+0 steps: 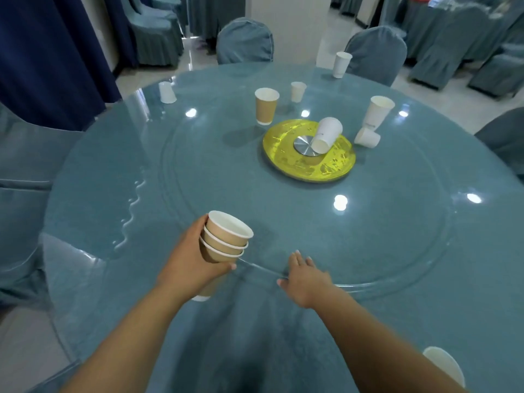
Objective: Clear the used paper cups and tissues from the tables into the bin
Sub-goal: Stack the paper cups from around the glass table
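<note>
Cups (226, 239) (stacked) gripped by left hand (192, 259); right hand (307, 275) beside, fingers relaxed.

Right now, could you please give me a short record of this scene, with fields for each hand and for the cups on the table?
left hand: grips a stack of three brown paper cups
right hand: open, holds nothing, low over the round blue table
standing upright: single brown paper cup; tall white paper cup
lying on side: large white paper cup on the round yellow plate; small white paper cup beside the plate
tissues: none visible
bin: not in view
</note>
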`<state>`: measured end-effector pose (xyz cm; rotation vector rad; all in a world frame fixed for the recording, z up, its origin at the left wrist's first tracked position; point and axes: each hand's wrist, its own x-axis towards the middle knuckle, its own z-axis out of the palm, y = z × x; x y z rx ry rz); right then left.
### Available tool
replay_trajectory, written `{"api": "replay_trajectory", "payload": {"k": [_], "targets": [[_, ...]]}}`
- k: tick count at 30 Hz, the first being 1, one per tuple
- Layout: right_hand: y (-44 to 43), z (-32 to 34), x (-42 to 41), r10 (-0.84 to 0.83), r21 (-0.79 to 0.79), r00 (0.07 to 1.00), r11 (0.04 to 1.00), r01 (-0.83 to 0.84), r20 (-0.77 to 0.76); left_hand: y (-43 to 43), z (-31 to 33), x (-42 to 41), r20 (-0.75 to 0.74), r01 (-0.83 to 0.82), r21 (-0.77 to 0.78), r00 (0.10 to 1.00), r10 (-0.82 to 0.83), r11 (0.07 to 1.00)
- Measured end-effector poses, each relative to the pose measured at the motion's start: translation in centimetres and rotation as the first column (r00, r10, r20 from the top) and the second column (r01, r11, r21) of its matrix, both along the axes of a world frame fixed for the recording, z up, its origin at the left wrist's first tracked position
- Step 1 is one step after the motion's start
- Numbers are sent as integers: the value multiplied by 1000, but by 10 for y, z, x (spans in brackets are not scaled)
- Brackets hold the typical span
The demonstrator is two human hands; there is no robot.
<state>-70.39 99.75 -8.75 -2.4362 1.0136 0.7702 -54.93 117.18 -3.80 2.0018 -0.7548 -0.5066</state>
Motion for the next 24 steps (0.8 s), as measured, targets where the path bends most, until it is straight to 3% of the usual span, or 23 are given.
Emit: {"api": "replay_trajectory", "payload": {"k": [7, 17, 20, 24], "targets": [[-1, 1, -1, -59, -25, 995, 998, 57, -82, -12, -7, -2, -44, 4, 23, 999, -3, 1000], [-25, 13, -12, -279, -84, 952, 959, 270, -129, -21, -1, -4, -25, 47, -2, 999, -47, 999], [-34, 13, -17, -330, -93, 939, 942, 321, -96, -23, 2, -3, -22, 43, -9, 999, -43, 999], [-34, 13, -12, -245, -68, 969, 968, 244, -16, -26, 2, 0, -30, 38, -2, 999, -38, 999]]}}
